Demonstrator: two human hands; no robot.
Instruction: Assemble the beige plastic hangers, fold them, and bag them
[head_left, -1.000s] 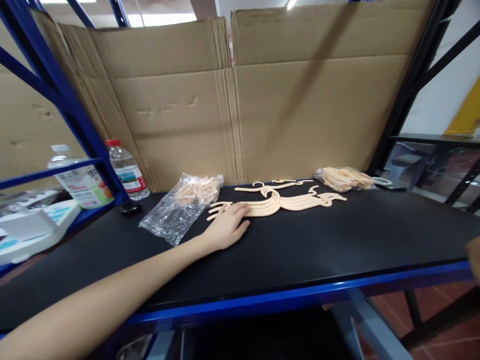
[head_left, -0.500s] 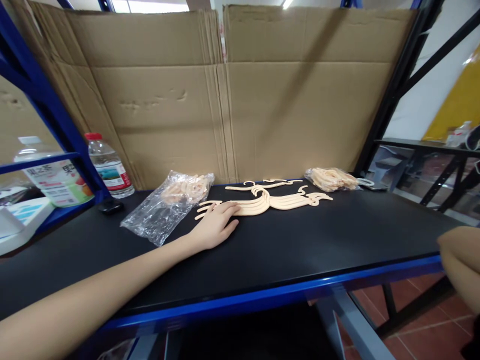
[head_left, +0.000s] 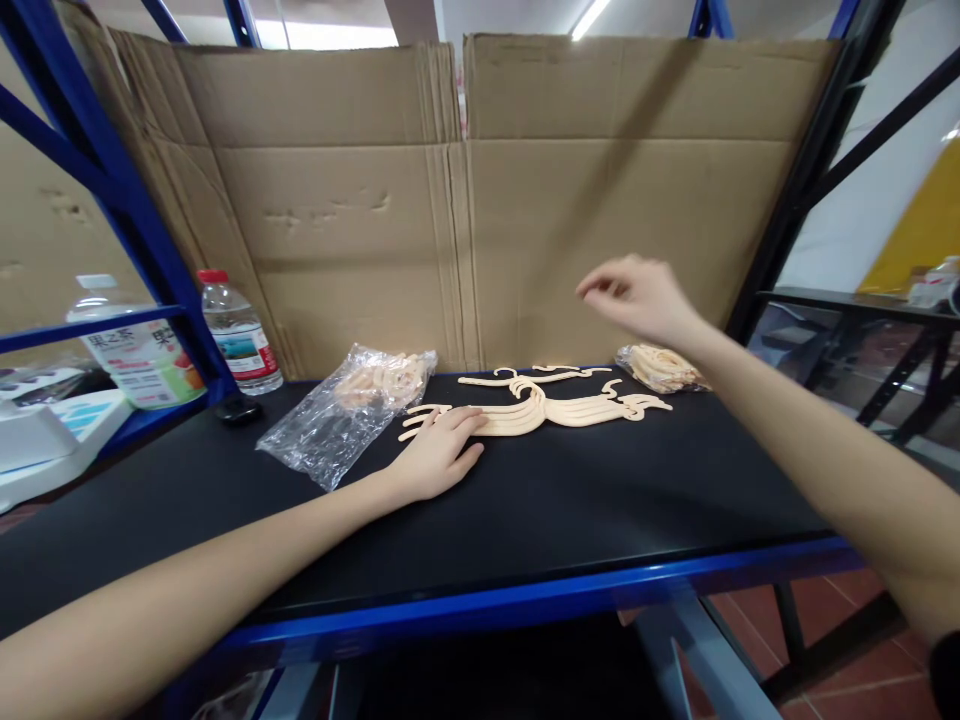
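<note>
Cream-coloured clothes hangers (head_left: 510, 420) lie nested in a flat bundle on the black tabletop, their hooks gathered near the middle. My left hand (head_left: 439, 455) rests palm down on the bundle's left end, fingers stretched over it, not wrapped round. Above the table, apart from the hangers, my right hand (head_left: 637, 295) is raised in front of the cardboard. Its fingers are curled in towards the thumb, and no object shows in them. Behind the bundle lies another hanger (head_left: 536, 378), or more than one.
Clear plastic bags with cream pieces inside lie left (head_left: 349, 405) and right (head_left: 660, 368). A red-capped water bottle (head_left: 238, 335) and a black mouse-like object (head_left: 238, 411) stand at the left. Cardboard (head_left: 337, 240) walls the back; blue and black posts flank the table (head_left: 540, 530).
My right hand has come into view from the right and risen above the table's right half. My left hand stays on the hangers. The camera view has shifted slightly.
</note>
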